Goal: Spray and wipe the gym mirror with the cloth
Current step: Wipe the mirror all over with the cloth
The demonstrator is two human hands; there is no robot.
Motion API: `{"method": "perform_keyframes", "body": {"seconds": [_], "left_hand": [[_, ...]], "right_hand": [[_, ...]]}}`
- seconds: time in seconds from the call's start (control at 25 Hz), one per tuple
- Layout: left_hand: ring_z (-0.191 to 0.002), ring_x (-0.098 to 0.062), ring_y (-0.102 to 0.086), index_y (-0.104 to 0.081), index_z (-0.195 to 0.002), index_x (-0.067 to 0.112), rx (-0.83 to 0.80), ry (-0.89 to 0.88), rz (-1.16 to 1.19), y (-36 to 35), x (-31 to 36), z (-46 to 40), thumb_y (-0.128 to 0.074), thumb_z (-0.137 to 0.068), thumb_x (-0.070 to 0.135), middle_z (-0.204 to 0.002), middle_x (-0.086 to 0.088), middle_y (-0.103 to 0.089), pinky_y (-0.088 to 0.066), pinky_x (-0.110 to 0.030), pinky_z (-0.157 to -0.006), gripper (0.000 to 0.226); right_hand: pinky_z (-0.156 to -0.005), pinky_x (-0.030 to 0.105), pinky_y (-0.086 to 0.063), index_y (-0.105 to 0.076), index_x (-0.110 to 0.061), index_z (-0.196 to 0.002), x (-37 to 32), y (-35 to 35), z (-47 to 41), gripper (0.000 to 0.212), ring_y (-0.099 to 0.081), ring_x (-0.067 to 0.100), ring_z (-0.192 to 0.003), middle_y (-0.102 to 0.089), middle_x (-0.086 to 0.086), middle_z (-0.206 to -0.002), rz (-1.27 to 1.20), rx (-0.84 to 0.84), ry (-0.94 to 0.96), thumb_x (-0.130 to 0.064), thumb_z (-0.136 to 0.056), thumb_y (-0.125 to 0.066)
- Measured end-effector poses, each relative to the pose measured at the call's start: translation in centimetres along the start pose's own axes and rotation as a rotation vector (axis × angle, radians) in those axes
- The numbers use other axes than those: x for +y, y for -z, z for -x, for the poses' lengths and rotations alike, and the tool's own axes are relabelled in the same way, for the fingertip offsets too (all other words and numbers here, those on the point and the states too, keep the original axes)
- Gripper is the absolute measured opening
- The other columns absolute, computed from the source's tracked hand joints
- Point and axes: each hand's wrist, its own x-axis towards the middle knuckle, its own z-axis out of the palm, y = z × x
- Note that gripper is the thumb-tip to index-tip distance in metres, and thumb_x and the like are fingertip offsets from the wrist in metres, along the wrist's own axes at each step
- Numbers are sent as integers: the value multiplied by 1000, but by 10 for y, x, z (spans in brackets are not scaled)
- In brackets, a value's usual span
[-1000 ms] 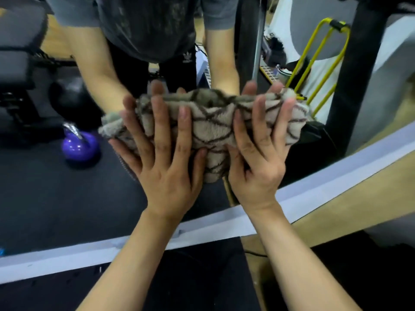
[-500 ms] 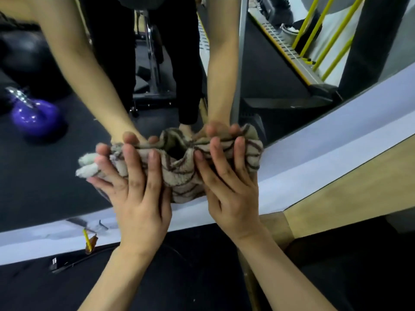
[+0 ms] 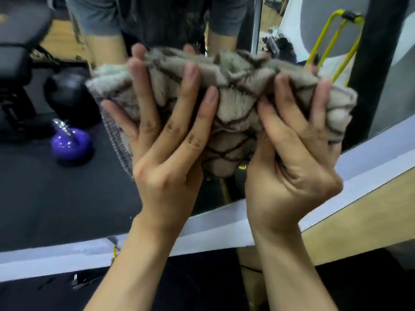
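Both hands, left hand and right hand, press the bunched cloth flat-fingered against the mirror at its lower edge, side by side toward 12 o'clock, probably to spread pressure while wiping.

Fluffy cloth – glossy mirror

A dark rubber gym floor fills the nine o'clock side, a glossy purple kettlebell resting on it beneath a black padded weight bench. At two o'clock stands a yellow tubular metal frame. A pale wooden floor strip runs at four o'clock.
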Motion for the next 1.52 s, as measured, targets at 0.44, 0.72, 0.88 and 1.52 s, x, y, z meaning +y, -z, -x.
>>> {"method": "perform_keyframes", "body": {"seconds": [0.44, 0.72, 0.88, 1.52], "left_hand": [[-154, -45, 6, -7, -165, 30, -108, -96, -374, -13, -52, 126, -41, -106, 46, -171, 0, 0, 8, -55, -124, 70], [-158, -36, 7, -13, -165, 29, -186, -143, -431, -20, -102, 274, -50, -104, 49, -173, 5, 4, 5, -57, -125, 74], [-160, -31, 2, -17, -165, 28, -211, -170, -441, -5, -110, 271, -51, -103, 47, -173, 6, -1, 4, -52, -127, 73], [-158, -34, 11, -4, -165, 25, -250, -203, -531, 125, -226, 212, -45, -104, 52, -172, 4, 11, 3, -60, -125, 79]], "right_hand": [[-128, 63, -9, -30, -7, -161, 47, -35, 123, 67, -16, 67, -146, -33, 23, -161, 67, -235, 200, -38, -103, -44], [-126, 69, -9, -7, -32, -168, 72, -52, 278, 72, 1, 53, -156, -1, -2, -177, 150, -340, 212, -44, -108, -44], [-129, 63, -6, -17, -25, -165, 57, -54, 279, 64, -4, 63, -153, -19, 16, -169, 171, -380, 158, -42, -108, -42], [-116, 78, -23, -24, -36, -166, -79, -130, 262, 66, 7, 41, -160, -6, -9, -174, 68, -390, 328, -43, -107, -53]]}}
